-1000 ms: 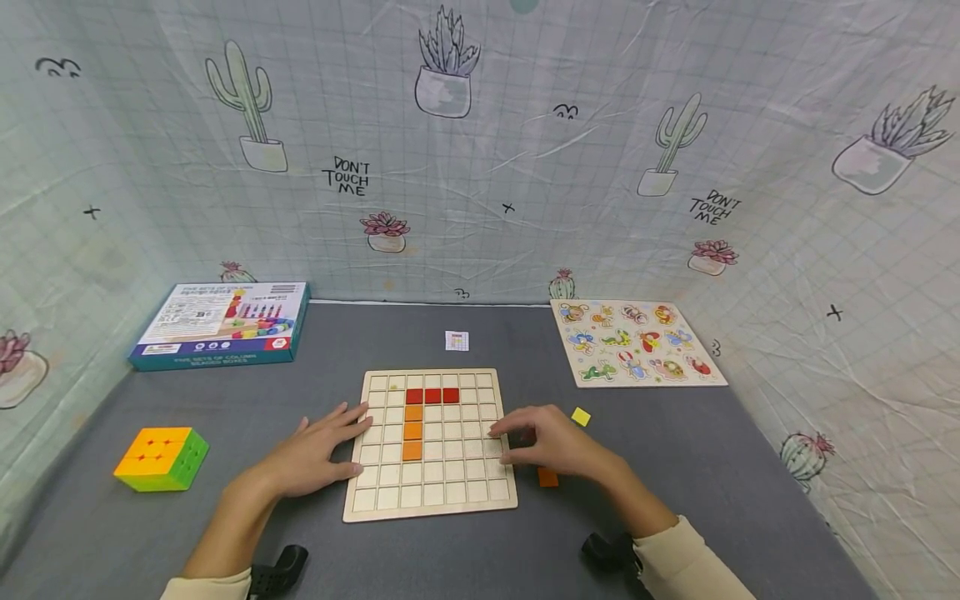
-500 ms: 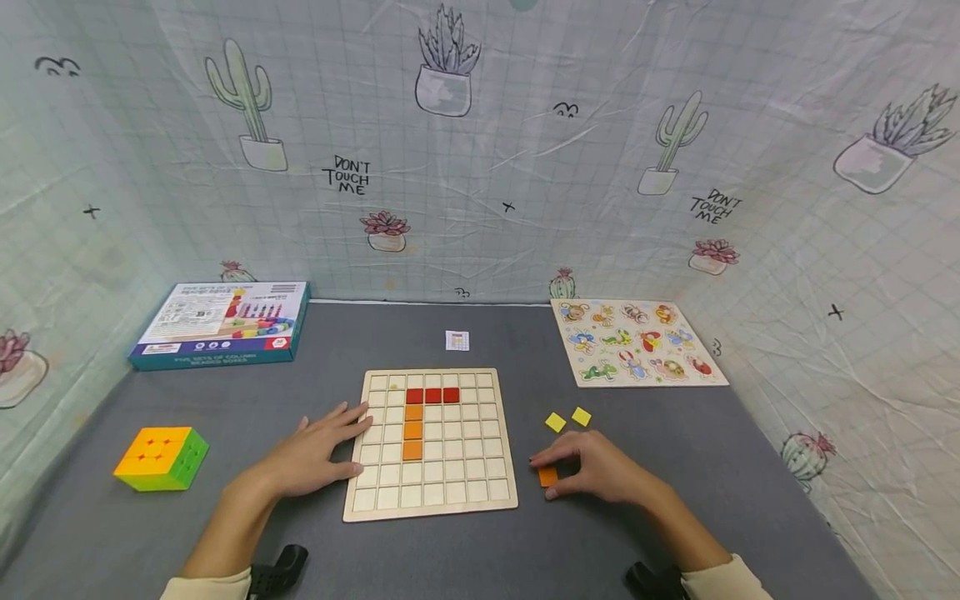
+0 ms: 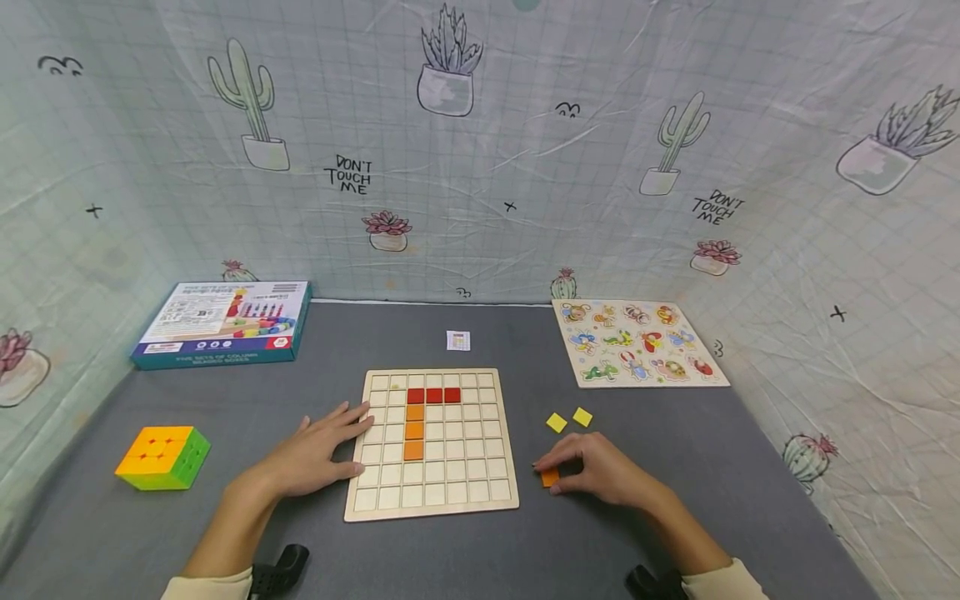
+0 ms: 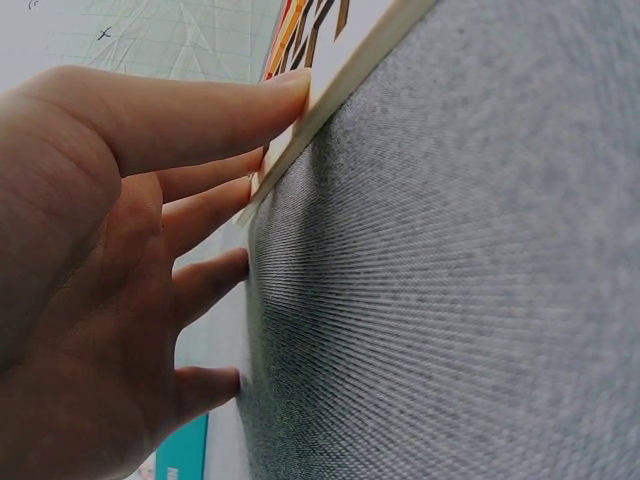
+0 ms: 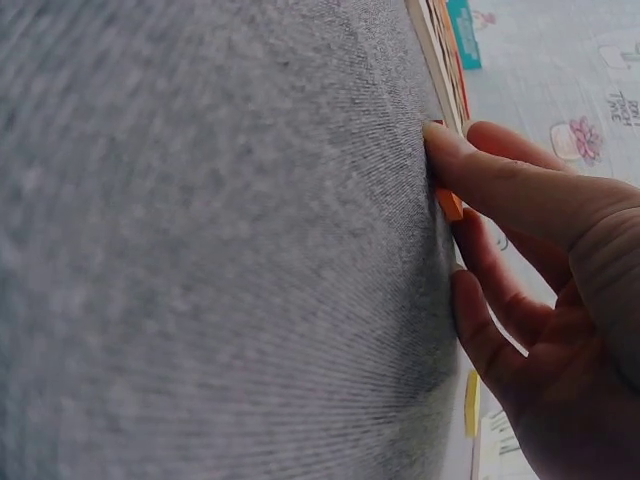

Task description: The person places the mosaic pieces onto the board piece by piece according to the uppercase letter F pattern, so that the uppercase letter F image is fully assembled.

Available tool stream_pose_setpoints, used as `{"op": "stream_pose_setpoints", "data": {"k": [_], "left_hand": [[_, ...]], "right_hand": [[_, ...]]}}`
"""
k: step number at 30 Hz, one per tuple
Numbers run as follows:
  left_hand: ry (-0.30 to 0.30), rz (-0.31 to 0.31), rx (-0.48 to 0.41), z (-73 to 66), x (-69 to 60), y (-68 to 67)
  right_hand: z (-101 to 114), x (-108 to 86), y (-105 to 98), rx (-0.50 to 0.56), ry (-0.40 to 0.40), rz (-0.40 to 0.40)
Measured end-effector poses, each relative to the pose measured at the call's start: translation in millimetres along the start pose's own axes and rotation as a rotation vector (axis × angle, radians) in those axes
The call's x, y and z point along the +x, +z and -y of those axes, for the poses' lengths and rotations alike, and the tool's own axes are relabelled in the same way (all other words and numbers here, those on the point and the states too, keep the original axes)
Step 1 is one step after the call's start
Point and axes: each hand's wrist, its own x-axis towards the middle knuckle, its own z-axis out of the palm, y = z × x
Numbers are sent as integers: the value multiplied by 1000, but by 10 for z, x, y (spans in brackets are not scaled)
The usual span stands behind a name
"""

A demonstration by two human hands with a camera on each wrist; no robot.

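Observation:
A wooden grid board [image 3: 454, 471] lies mid-table, bearing a row of three red squares [image 3: 434, 396] with a column of three orange squares [image 3: 414, 430] below its left end. My left hand [image 3: 318, 450] rests spread at the board's left edge; in the left wrist view the thumb of that hand [image 4: 120, 230] touches the board's rim [image 4: 350, 75]. Right of the board, my right hand [image 3: 600, 471] has thumb and fingers around an orange piece [image 3: 550, 477] on the table. The right wrist view shows this orange piece [image 5: 450, 204] between thumb and fingers of the hand [image 5: 550, 270], partly hidden.
Two yellow squares [image 3: 556, 422] lie just behind my right hand. A colour cube [image 3: 161, 458] stands at the left, a flat teal box [image 3: 222, 325] at the back left. A small printed card [image 3: 458, 341] lies behind the board, and an insect picture board [image 3: 637, 346] at the back right.
My right hand has left the board's right edge and moved right and slightly down to the orange piece. A second yellow square has come into view. The left hand has stayed in place.

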Motion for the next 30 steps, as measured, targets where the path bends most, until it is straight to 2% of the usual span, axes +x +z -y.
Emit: {"op": "stream_pose_setpoints", "data": {"k": [7, 15, 23, 30], "left_hand": [[-6, 3, 1, 0, -6, 4], [1, -2, -3, 7, -4, 0], [2, 0, 2, 5, 0, 0], [1, 5, -4, -1, 0, -6]], "right_hand": [[35, 50, 19, -24, 25, -8], [34, 99, 15, 6, -42, -33], [18, 121, 26, 43, 20, -28], [28, 237, 12, 80, -8, -44]]}}
